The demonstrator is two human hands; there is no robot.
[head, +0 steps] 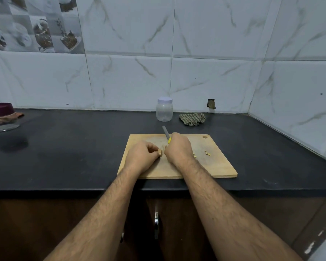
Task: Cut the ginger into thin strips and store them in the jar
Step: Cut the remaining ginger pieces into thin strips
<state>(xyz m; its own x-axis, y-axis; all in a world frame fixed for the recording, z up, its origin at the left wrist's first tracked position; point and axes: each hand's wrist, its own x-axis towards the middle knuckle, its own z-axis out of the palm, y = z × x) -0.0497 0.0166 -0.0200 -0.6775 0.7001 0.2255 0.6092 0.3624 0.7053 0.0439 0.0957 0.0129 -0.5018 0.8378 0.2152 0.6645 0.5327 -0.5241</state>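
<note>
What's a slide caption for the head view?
Left hand steadies ginger on cutting board while right hand slices with knife.

There is one view only, from a wide-angle camera worn on the person's head, looking forward and down along both forearms. It faces the tiled wall squarely, with the board on the tabletop near centre. The cabinet front fills the bottom, and edges bow.
</note>
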